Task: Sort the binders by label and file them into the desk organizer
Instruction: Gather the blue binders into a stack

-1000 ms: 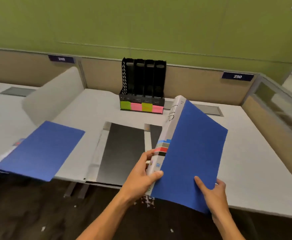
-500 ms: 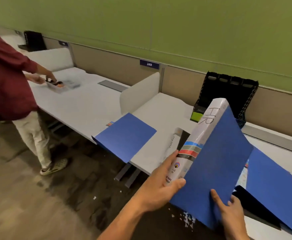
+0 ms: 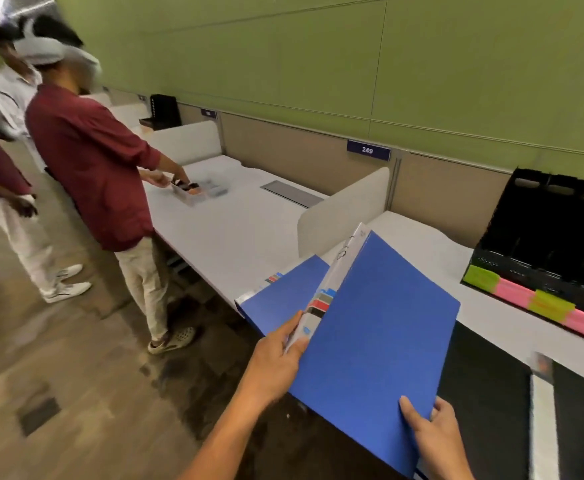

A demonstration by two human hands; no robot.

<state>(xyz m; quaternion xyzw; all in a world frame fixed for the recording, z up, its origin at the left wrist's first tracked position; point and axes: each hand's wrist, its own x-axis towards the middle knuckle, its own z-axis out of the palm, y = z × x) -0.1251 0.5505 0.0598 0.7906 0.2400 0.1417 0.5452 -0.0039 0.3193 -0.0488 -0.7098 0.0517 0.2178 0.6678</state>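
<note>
Left hand (image 3: 276, 358) and right hand (image 3: 432, 434) each grip with curled fingers.

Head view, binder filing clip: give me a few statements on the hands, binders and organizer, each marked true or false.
1. Both hands hold the blue binder: the left hand at its spine, the right hand at its lower edge. True.
2. The held binder already stands in a slot of the desk organizer. False: it is in the air, left of the organizer.
3. Green and pink sticky labels run along the organizer's front. True.
4. A second blue binder lies on the desk behind the held one. True.
5. The plate on the partition reads 250. False: the number plate reads 249.
</note>
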